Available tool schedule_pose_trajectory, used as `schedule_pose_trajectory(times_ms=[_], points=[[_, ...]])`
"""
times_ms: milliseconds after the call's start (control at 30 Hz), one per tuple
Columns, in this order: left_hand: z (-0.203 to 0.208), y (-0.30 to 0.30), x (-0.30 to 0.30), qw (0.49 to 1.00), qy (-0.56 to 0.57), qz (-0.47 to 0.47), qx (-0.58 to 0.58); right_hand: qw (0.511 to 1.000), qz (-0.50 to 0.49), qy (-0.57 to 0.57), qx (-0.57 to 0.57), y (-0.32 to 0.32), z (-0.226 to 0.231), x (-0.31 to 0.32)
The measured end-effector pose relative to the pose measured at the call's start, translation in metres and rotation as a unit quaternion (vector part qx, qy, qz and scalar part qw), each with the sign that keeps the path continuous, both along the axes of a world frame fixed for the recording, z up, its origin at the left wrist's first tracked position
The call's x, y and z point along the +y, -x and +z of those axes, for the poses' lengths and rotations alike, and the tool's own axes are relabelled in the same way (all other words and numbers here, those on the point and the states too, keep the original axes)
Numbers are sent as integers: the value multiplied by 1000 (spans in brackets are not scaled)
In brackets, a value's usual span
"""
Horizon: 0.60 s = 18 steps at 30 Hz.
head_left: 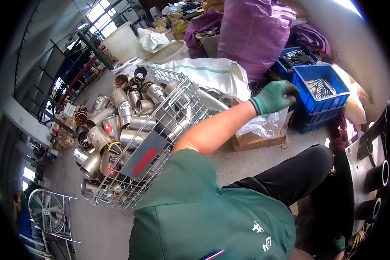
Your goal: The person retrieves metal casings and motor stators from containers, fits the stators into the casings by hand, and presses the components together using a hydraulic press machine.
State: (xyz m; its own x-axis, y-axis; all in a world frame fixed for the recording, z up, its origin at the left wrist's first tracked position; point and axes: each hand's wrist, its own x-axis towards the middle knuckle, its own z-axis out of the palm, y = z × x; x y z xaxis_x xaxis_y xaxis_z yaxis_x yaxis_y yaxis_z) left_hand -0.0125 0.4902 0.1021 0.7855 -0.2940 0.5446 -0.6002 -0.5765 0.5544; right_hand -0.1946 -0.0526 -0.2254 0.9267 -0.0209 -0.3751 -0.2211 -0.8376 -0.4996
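Note:
My left hand (276, 97), in a green knit glove, reaches out beside a blue plastic bin (320, 100). Its fingers are loosely curved and apart from the thumb, with nothing seen between them. Thin metal rods or bolts (321, 89) lie in the bin. Below the hand, a clear plastic bag (264, 125) rests in an open cardboard box (258, 143). My right hand (339, 243) is low at the lower right, mostly in shadow; a bit of green glove shows, and its fingers cannot be made out.
A wire cage (190, 102) full of metal motor housings (125, 110) stands to the left. Another blue bin (297, 56) with metal parts and a purple sack (255, 34) are behind. A metal plate with black tubes (372, 177) is at right. A fan (47, 211) stands lower left.

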Motion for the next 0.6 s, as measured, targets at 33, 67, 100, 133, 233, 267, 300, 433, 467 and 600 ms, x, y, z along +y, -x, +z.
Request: schedule_pose_trajectory(times_ms=[33, 67, 100, 133, 233, 267, 300, 433, 467, 600], points=[[13, 7, 36, 998, -5, 62, 15, 1000, 6, -2, 0, -3, 2, 1], [24, 6, 81, 994, -42, 103, 13, 1000, 12, -2, 1, -4, 4, 1], [42, 15, 111, 975, -68, 211, 24, 1000, 7, 1, 3, -4, 5, 0], [50, 17, 161, 957, -93, 273, 3, 1000, 10, 1, 3, -6, 7, -1], [73, 50, 296, 887, -112, 447, -30, 1000, 16, 4, 10, -6, 11, -5], [80, 66, 342, 849, -144, 509, 16, 1000, 22, 3, 9, -10, 12, -5], [81, 95, 401, 802, -171, 572, 27, 999, 36, -2, 8, -19, 11, -2], [53, 127, 458, 664, -241, 660, 256, 1000, 10, 22, 18, 0, 24, -23], [32, 117, 478, 648, -254, 633, 339, 999, -3, 33, 19, 8, 33, -30], [27, 194, 574, 681, -434, 469, 358, 999, 33, 10, 13, -17, 27, -23]])
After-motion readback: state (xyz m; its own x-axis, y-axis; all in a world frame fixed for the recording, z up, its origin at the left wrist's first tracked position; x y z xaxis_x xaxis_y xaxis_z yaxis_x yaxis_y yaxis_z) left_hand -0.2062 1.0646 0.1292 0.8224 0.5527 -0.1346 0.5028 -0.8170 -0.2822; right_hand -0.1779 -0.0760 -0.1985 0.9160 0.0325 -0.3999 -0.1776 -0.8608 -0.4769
